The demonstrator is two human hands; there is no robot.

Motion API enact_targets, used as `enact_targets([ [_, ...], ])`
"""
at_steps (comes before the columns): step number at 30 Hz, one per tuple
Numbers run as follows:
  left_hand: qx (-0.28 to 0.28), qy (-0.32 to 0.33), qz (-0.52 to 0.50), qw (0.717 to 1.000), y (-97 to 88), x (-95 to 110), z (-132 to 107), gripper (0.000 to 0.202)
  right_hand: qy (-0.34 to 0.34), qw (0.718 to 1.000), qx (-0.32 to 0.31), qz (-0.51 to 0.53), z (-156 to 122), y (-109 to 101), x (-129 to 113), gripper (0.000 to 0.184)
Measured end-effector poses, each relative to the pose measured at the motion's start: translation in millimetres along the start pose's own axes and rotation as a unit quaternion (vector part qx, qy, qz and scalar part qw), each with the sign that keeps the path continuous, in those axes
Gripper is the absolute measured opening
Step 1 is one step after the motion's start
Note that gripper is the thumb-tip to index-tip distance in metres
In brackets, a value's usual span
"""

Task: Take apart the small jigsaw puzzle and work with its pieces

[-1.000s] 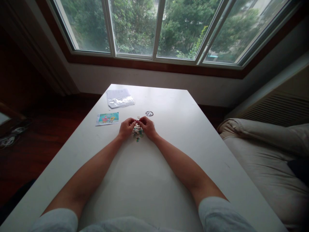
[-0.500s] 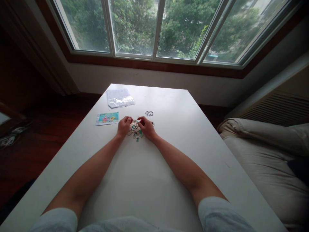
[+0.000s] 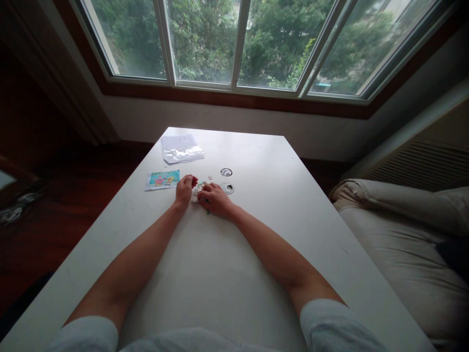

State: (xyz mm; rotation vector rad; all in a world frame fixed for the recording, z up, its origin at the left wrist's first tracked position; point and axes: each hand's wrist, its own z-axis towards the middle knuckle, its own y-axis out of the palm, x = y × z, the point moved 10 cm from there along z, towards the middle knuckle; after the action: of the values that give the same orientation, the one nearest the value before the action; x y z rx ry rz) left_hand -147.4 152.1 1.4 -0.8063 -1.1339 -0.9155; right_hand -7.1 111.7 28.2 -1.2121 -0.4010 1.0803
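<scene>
A small heap of jigsaw puzzle pieces [image 3: 200, 187], some pale and some green, lies on the white table [image 3: 212, 274]. Just left of the heap is my left hand [image 3: 186, 189], its fingers curled closed; whatever they hold is too small to make out. My right hand [image 3: 215, 200] lies palm down over the heap, fingers apart and fingertips among the pieces, covering much of it. A colourful cartoon picture sheet [image 3: 163, 179] lies flat to the left of my left hand.
Farther back on the left is a clear plastic bag [image 3: 182, 149] with paper. Two small round items, one dark-rimmed disc [image 3: 226, 172] and one pale ring-like disc [image 3: 228, 188], lie beyond my right hand. A sofa [image 3: 406, 234] stands on the right, below a window [image 3: 234, 88].
My right hand has moved left and down from above the heap's right side, spreading over the pieces. My left hand has shifted slightly left, away from the heap.
</scene>
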Motion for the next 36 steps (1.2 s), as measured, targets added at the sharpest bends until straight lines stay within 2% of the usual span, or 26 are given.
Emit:
enact_targets([
  [3, -0.004, 0.008, 0.008, 1.0, 1.8, 1, -1, 0.037, 0.007, 1.0, 0.021, 0.01, 0, -1, 6, 0.012],
  [6, -0.018, 0.025, 0.024, 0.999, 5.1, 6, -3, 0.035, 0.041, 0.994, 0.073, 0.067, -1, -8, 18, 0.013],
  [10, -0.059, 0.053, 0.06, 0.995, 13.9, 16, -10, 0.032, 0.118, 0.97, 0.149, 0.149, -6, -18, 43, 0.014],
  [13, -0.09, 0.069, 0.084, 0.99, 20.6, 23, -16, 0.029, 0.16, 0.951, 0.182, 0.195, -10, -22, 56, 0.017],
  [18, -0.111, 0.091, 0.103, 0.984, 25.4, 28, -21, 0.024, 0.187, 0.932, 0.183, 0.251, -12, -23, 61, 0.022],
  [25, -0.124, 0.11, 0.114, 0.98, 28.6, 31, -22, 0.021, 0.226, 0.923, 0.188, 0.247, -14, -20, 70, 0.025],
  [31, -0.082, 0.114, 0.143, 0.98, 20.3, 31, -19, 0.023, 0.226, 0.923, 0.184, 0.251, -13, -14, 73, 0.027],
  [36, -0.053, 0.113, 0.185, 0.975, 13.3, 27, -14, 0.022, 0.287, 0.911, 0.226, 0.192, -24, -25, 98, 0.026],
])
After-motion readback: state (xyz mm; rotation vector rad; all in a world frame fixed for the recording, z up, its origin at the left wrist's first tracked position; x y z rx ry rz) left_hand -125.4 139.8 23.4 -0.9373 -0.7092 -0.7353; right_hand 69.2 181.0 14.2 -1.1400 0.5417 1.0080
